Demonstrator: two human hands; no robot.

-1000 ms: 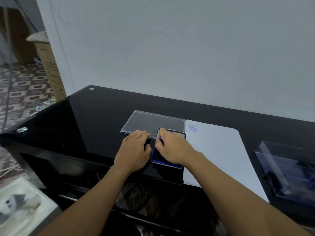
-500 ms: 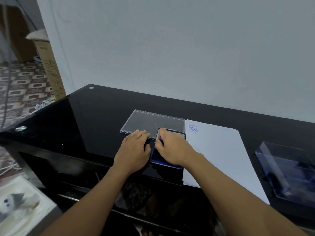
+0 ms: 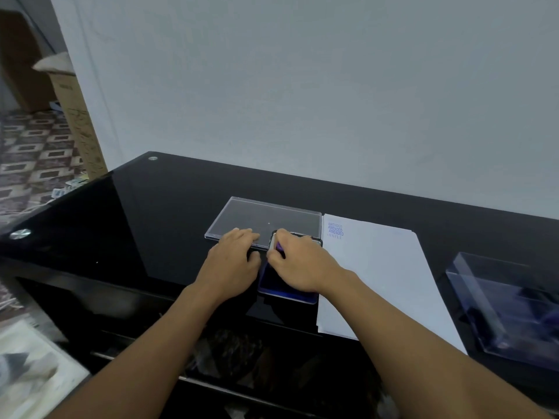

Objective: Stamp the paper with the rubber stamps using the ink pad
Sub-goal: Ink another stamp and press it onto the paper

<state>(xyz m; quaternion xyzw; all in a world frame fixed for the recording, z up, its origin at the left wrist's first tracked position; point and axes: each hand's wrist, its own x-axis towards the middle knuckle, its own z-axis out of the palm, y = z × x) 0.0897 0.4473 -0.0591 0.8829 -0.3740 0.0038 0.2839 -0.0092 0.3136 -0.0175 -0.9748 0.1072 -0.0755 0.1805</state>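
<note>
We see only our two arms and hands. Our left forearm point(image 3: 145, 343) and our right forearm point(image 3: 423, 343) are bare along the whole length that shows, from the lower edge of the view up to the wrists. Both forearms look lean and smooth. Our left hand point(image 3: 230, 263) and our right hand point(image 3: 302, 269) are bare as well, with knuckles and tendons faintly marked on their backs. The fingers point(image 3: 242, 234) are slim; the nails are too small to make out.

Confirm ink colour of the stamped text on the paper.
Blue-violet. Head view shows it: stamped text at the paper's far-left corner.
</note>
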